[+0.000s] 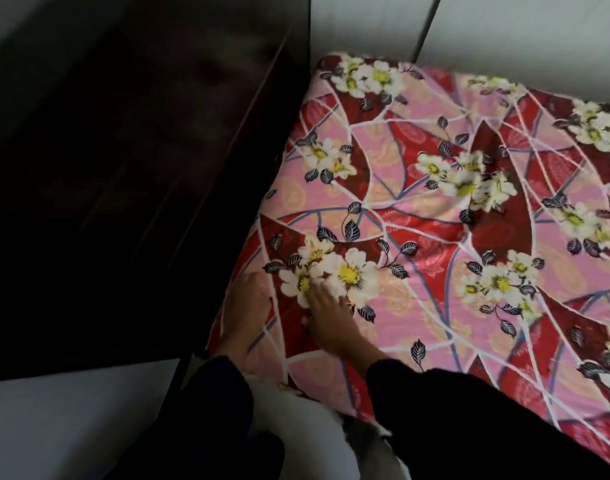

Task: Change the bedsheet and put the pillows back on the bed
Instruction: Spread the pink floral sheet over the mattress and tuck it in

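Both hands worked the red-and-pink floral cotton bedsheet (pixel 435 220) covering the mattress beside the dark wooden cabinet (pixel 123 150): my right hand (pixel 326 318) pressed open-palmed, my left hand (pixel 244 306) flat along the edge, best tucked smoothly, I judged.

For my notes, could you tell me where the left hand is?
In the head view, lower centre-left: the left hand is at the floral bedsheet's edge by the dark headboard.

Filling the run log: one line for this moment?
left hand: at sheet edge | right hand: flat on floral bedsheet | pillows: not visible
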